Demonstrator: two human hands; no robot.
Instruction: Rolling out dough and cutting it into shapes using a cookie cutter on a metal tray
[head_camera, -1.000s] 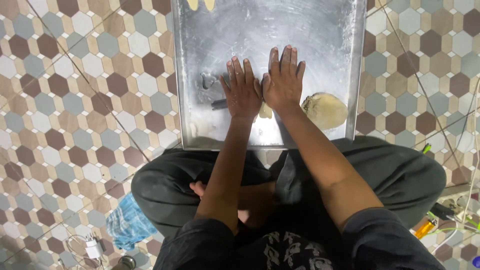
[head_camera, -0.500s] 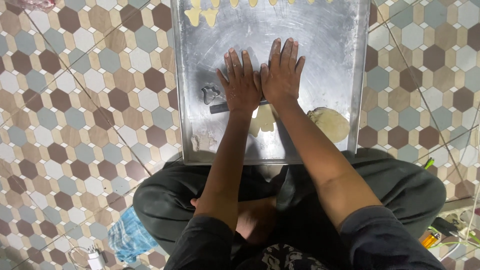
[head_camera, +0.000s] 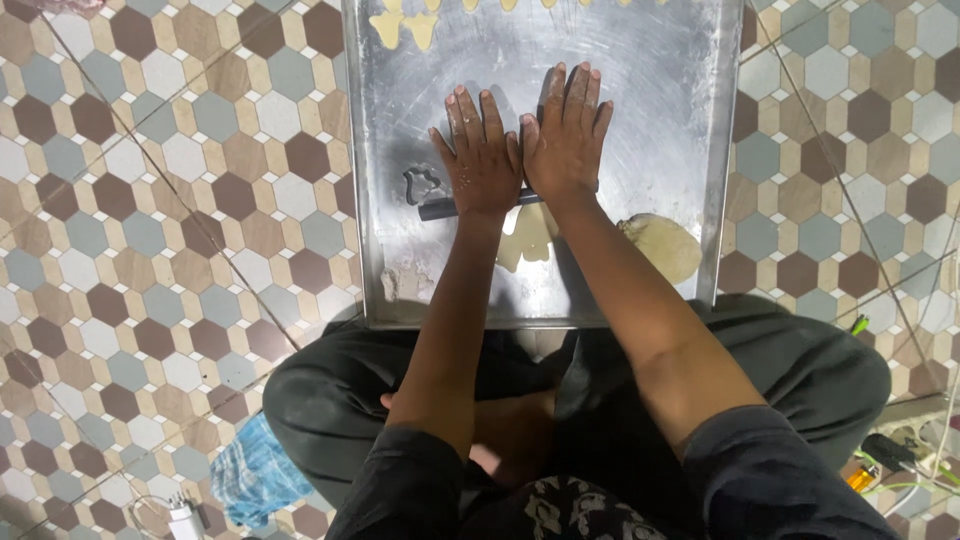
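Already some cut shapes (head_camera: 405, 27) sit along tray (head_camera: 690, 120) far edge. Both hands, left (head_camera: 482, 160) & right (head_camera: 566, 135), flat w/ fingers spread, press dark rolling pin (head_camera: 440, 208) over thin dough (head_camera: 528, 238). Dough ball (head_camera: 662, 245) at near-right unrolled; cutter (head_camera: 422, 184) idle beside.

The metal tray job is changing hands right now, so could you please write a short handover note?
Left hand and right hand: both flat, palms down, side by side on a dark rolling pin.
Flattened dough lies under the wrists on the metal tray; a dough lump sits at its right edge, a cutter left of the hands.
Done: cut shapes line the far edge.
Left: the sheet looks uncut.
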